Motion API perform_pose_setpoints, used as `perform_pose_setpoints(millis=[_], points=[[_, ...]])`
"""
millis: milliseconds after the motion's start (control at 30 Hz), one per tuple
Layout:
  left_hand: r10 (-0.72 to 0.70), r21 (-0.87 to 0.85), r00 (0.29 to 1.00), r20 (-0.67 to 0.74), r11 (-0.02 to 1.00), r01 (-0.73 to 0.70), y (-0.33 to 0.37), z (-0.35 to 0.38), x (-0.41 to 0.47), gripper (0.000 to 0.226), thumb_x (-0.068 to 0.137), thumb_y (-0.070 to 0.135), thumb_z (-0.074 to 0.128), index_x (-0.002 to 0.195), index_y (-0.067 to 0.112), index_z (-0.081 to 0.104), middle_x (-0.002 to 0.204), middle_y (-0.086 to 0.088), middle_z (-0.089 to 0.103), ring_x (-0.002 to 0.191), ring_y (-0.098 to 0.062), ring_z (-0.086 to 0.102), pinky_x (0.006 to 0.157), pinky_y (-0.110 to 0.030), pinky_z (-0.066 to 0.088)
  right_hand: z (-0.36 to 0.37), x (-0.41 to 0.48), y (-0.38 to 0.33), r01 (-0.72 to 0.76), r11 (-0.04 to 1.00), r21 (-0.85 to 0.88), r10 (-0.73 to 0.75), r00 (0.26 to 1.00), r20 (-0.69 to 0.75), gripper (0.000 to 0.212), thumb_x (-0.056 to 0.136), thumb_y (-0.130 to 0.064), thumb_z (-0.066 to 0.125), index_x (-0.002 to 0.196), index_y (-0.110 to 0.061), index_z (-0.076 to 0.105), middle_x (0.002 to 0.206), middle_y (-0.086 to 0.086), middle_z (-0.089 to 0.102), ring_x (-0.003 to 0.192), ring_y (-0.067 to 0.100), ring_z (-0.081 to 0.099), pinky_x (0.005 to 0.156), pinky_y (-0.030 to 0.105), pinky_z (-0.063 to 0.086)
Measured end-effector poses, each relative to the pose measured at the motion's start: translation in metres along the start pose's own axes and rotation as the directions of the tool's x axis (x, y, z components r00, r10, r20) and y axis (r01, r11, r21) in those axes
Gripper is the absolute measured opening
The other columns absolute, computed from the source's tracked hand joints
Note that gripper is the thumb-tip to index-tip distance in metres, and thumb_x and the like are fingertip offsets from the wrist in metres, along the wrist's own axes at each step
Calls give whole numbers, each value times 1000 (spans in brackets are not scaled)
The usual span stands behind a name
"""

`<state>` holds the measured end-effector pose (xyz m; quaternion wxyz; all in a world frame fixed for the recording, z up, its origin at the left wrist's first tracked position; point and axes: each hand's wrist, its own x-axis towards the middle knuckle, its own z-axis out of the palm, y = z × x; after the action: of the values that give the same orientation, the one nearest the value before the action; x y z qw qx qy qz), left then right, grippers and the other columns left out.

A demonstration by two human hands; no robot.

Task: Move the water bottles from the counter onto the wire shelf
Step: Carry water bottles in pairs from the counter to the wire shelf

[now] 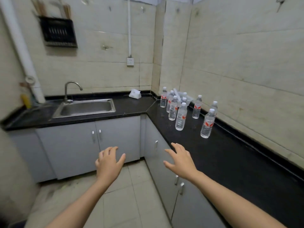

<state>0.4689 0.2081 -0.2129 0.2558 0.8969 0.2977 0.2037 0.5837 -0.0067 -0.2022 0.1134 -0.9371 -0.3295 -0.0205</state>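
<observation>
Black stone counter [230,155] carries every clear plastic water bottle [207,123], clustered upright near the tiled corner. Left hand [108,162] and right hand [181,160] hover spread, holding nothing. No wire shelf shows; judging so, all remains.

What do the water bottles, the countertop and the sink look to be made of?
The water bottles: clear thin plastic, see-through, with white caps. The countertop: glossy black, probably polished stone, faintly reflective. The sink: likely brushed stainless steel, judging by its dull grey sheen.

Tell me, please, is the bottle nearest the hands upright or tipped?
Upright: the bottle stands on its base on the counter, white cap on top.
</observation>
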Motion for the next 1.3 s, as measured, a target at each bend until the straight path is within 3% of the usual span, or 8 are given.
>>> perform_pose_setpoints(millis=[333, 500, 833, 1067, 1300], points=[[9, 63, 990, -142, 998, 0, 11, -3, 115, 43, 89, 32, 50, 129, 14, 46, 137, -6, 45, 131, -25, 31, 105, -43, 26, 11, 149, 27, 46, 982, 184, -40, 998, -39, 53, 91, -43, 46, 139, -23, 36, 154, 6, 19, 143, 21, 10, 113, 39, 20], [-40, -7, 982, -185, 999, 39, 26, 21, 167, 42, 89, 29, 51, 128, 14, 47, 137, -6, 46, 131, -25, 32, 105, -42, 27, 11, 218, 42, 80, 973, 218, -76, 997, -29, 54, 91, -43, 47, 140, -23, 36, 154, 5, 20, 143, 20, 11, 113, 39, 20], [-283, -61, 958, -54, 958, 280, -18, 92, 232, 44, 89, 31, 51, 129, 16, 45, 139, -8, 44, 130, -27, 34, 104, -42, 29, 66, 299, 53, 76, 978, 193, -102, 986, 130, 53, 91, -43, 46, 140, -24, 34, 154, 4, 18, 143, 19, 11, 112, 35, 20], [-298, -121, 954, 13, 947, 297, -49, 134, 327, 43, 88, 29, 52, 128, 14, 47, 139, -10, 45, 129, -29, 35, 105, -43, 29, 89, 380, 54, 35, 987, 155, -62, 983, 175, 54, 92, -43, 45, 141, -25, 31, 155, 3, 15, 143, 18, 9, 113, 36, 19], [-245, -221, 966, 82, 941, 258, -54, 164, 467, 43, 89, 26, 53, 129, 12, 47, 139, -11, 45, 130, -31, 34, 105, -41, 28, 84, 500, 62, -111, 989, 95, 98, 986, 136, 55, 90, -44, 47, 140, -24, 35, 153, 4, 21, 142, 20, 14, 111, 38, 23]])
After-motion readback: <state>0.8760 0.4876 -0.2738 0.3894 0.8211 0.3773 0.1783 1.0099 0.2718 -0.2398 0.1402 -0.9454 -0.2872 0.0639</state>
